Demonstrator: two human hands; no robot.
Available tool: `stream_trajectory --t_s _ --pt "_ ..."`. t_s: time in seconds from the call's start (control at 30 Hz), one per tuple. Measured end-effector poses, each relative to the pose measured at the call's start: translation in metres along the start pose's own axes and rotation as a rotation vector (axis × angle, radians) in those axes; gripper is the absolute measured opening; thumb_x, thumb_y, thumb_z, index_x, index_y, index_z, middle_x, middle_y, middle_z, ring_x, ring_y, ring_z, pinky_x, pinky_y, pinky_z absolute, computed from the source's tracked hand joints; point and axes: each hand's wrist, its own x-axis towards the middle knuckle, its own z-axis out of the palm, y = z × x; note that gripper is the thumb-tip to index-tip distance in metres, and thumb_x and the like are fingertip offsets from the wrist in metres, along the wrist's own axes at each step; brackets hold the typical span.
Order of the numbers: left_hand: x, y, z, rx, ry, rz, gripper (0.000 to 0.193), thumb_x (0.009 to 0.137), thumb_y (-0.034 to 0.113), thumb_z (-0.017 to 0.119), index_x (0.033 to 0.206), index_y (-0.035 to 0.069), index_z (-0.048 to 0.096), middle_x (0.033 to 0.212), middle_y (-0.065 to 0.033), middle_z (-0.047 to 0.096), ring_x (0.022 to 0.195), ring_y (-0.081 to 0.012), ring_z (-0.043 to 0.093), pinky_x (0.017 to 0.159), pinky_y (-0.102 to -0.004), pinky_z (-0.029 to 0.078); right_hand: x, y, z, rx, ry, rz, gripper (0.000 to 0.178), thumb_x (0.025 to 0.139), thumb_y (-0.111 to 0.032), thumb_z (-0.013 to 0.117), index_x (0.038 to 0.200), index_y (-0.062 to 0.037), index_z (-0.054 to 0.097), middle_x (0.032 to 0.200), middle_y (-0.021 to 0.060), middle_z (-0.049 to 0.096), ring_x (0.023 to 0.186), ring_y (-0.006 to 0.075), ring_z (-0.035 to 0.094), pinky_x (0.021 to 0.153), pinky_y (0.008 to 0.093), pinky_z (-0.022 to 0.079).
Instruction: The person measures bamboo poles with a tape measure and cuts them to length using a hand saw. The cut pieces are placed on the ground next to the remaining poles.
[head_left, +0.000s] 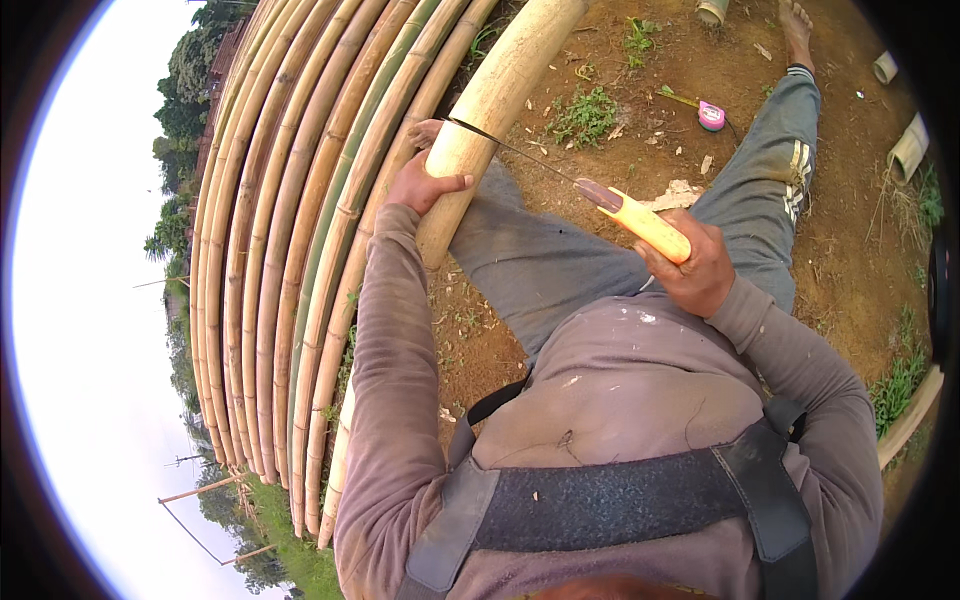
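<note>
A thick pale bamboo pole (525, 65) slants from the top middle down beside my left leg. My left hand (420, 185) wraps round its left side, just below a dark cut line, with the thumb lying across the pole. In my right hand (698, 268) is a handsaw (648, 225), gripped by its yellow handle. The saw's thin blade runs up and left to the pole, and its far part sits in the cut. My left foot (425, 133) shows partly behind the pole.
Several long bamboo poles (290, 220) lie side by side at the left. A pink tape measure (711, 116) rests on brown soil between small weeds. Short bamboo pieces (908, 150) lie at the far right. My right leg (770, 170) stretches out, foot bare.
</note>
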Motion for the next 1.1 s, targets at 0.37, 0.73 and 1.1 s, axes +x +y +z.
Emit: stream_trajectory --t_s 0.37,0.73,1.1 --pt "0.004 -0.016 -0.004 0.085 0.064 0.093 0.087 0.069 0.035 0.094 0.137 -0.007 0.061 0.122 -0.0185 0.073 0.108 -0.0261 0.071 0.096 -0.0351 0.055 0.059 0.005 0.051 -0.025 0.022 -0.034 0.028 0.095 -0.028 0.077 0.099 -0.0049 0.062 0.075 0.0196 0.067 0.071 0.0402 0.070 0.064 0.0468 0.055" --pt "0.010 -0.009 -0.018 0.045 0.099 0.124 0.077 0.073 0.032 0.090 0.134 -0.006 0.062 0.117 -0.0159 0.074 0.105 -0.0233 0.072 0.093 -0.0358 0.056 0.018 0.010 0.034 0.084 0.064 0.017 0.029 0.093 -0.024 0.080 0.106 -0.0028 0.065 0.075 0.0163 0.067 0.064 0.0337 0.069 0.059 0.0406 0.052" --pt "-0.005 0.011 0.004 0.208 0.119 0.133 0.081 0.069 0.045 0.092 0.129 -0.004 0.066 0.112 -0.0183 0.076 0.098 -0.0260 0.074 0.089 -0.0377 0.058 0.003 0.003 -0.010 0.164 -0.047 0.247 0.024 0.095 -0.019 0.078 0.108 -0.0009 0.069 0.076 0.0124 0.065 0.065 0.0181 0.064 0.062 0.0349 0.049"
